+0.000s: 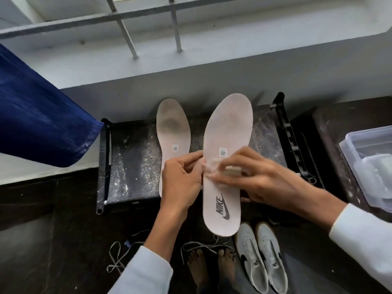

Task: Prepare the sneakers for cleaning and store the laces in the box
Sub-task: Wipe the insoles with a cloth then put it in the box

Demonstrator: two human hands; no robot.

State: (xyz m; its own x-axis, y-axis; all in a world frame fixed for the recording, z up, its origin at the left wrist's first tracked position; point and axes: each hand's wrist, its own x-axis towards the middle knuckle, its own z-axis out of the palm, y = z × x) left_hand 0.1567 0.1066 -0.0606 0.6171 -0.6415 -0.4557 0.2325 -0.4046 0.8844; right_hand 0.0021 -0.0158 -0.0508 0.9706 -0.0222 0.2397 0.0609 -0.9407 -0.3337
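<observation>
Head view. Left hand (182, 177) gripping the raised insole (229, 128) at its left edge, about mid-length, fingers curled over the rim. Right hand (261, 179) blurred, laid across the same insole just below the size label, fingers wrapped round a small pale block (233, 170), probably a brush or eraser; cannot tell which. Held insole lifted above the table (131, 162), toe end pointing away, logo end toward the body. Second insole (172, 126) lying flat on the table, just left of the held one, heel end hidden behind the left hand. Sneakers (258, 257) standing side by side on the floor at lower right, unlaced. Laces (198, 244) lying loose on the floor near the bare feet (212, 270), well apart from the box (364, 145). Box of clear plastic, resting on a dark surface at far right, open at the top.

Step in hand, as judged: dry rubbing of the removed insole. Unlacing and insole removal already complete; storage of laces not yet done.

Next move, as judged:
- Set the held insole down beside the second insole
- Release the pale block
- Reach down to the floor and gather both laces
- Carry them to the box at far right

Keep a firm pinch on the thin insole while rubbing, to limit flexing. Collect the lace ends fully, to avoid snagging under the feet
</observation>
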